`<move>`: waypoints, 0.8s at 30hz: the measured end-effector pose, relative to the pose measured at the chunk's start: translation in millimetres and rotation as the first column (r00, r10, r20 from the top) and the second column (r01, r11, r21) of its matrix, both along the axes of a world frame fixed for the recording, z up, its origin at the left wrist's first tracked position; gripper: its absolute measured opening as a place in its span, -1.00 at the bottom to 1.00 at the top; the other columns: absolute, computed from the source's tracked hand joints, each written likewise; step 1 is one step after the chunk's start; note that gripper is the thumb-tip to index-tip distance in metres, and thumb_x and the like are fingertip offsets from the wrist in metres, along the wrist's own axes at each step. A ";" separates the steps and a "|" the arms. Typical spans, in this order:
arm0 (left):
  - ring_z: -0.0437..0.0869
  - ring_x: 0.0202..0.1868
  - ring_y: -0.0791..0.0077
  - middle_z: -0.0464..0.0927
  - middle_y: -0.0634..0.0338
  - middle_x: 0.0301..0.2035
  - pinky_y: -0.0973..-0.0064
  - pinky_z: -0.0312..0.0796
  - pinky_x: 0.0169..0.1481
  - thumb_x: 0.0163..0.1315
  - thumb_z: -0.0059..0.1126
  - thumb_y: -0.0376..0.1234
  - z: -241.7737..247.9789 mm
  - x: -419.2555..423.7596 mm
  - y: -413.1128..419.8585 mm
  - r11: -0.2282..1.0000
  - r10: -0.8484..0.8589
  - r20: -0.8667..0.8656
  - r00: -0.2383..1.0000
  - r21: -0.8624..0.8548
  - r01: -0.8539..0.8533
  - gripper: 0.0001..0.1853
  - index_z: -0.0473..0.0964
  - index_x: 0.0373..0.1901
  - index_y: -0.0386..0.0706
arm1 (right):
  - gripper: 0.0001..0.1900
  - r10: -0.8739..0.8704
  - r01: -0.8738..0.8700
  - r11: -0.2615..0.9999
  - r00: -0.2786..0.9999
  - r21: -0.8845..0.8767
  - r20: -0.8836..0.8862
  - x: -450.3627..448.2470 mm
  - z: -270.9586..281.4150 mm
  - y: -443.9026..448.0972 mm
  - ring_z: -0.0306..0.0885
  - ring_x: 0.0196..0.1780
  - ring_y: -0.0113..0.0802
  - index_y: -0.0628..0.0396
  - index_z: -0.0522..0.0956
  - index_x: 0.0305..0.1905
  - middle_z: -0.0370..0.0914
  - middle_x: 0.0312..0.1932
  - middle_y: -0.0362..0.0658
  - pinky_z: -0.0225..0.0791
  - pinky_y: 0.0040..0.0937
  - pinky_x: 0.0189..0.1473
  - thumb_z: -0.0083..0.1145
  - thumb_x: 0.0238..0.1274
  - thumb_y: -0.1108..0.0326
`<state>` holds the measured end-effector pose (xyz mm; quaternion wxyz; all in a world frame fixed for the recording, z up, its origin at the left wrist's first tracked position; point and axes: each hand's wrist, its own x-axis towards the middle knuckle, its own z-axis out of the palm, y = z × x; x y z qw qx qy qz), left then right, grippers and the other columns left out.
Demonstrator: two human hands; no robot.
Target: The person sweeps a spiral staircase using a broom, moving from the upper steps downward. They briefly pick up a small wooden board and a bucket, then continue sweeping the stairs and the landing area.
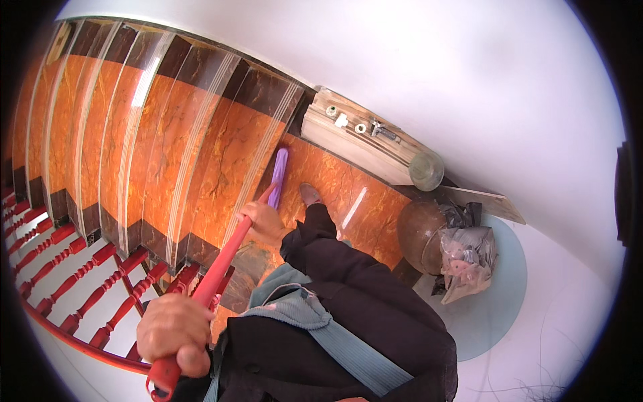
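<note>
A long red handle (221, 269) runs from the lower left towards the floor. My left hand (173, 331) is closed around its near end, just above a hanging loop. Farther along, my right hand (263, 221) grips the thinner part of the same handle. At the far end lies a narrow purple head (278, 176), on the orange marbled floor (351, 201) against the foot of a step; whether it is a broom or a mop cannot be told. One shoe (310, 193) shows just right of it.
Marbled stairs (201, 130) fill the left, with red balusters (105, 291) below. Along the wall, a wooden ledge (351, 145) bears fittings and a glass jar (426, 171). At right stand a large brown pot (419, 236), a filled plastic bag (467, 261) and a round glass top (507, 281).
</note>
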<state>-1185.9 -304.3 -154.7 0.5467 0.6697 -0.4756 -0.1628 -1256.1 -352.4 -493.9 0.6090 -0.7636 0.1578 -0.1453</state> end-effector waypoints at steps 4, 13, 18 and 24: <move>0.51 -0.70 0.44 0.42 0.30 -0.72 0.40 0.50 -0.53 0.43 0.12 -0.27 -19.4 9.4 1.7 0.991 -0.060 0.024 0.998 -0.122 0.062 -0.68 0.36 -0.51 -0.16 | -0.81 -0.140 0.132 0.982 0.989 -0.134 -0.053 12.8 -6.8 -40.0 0.51 -0.24 0.02 0.16 0.49 -0.40 0.44 -0.42 0.00 0.35 -0.06 -0.23 0.10 0.28 0.30; 0.49 -0.60 0.36 0.44 0.22 -0.63 0.24 0.54 -0.27 0.37 -0.02 -0.46 -43.8 9.0 31.8 1.000 0.002 -0.189 0.982 0.007 -0.001 -0.84 0.36 -0.43 -0.21 | -0.80 -0.206 0.203 0.970 0.978 -0.131 -0.011 40.7 -42.9 -32.5 0.45 -0.26 0.12 0.20 0.48 -0.41 0.43 -0.42 0.02 0.32 -0.02 -0.22 0.08 0.32 0.36; 0.49 -0.54 0.37 0.43 0.17 -0.60 0.25 0.53 -0.22 0.41 -0.11 -0.50 -44.6 -14.6 80.3 0.978 0.192 -0.261 0.946 0.128 -0.163 -0.84 0.35 -0.40 -0.25 | -0.81 0.062 -0.076 0.993 0.986 -0.086 -0.154 14.0 -53.2 42.6 0.48 -0.29 0.05 0.16 0.51 -0.41 0.47 -0.42 0.00 0.33 -0.04 -0.22 0.12 0.29 0.33; 0.50 -0.55 0.40 0.45 0.21 -0.60 0.26 0.52 -0.15 0.43 -0.12 -0.49 -22.6 -43.5 139.9 0.885 0.454 -0.247 0.856 0.236 -0.402 -0.81 0.34 -0.42 -0.23 | -0.81 0.319 -0.333 0.940 0.933 -0.068 -0.169 -6.6 -51.9 128.9 0.54 -0.27 0.06 0.18 0.55 -0.43 0.51 -0.44 0.03 0.37 -0.05 -0.21 0.16 0.25 0.34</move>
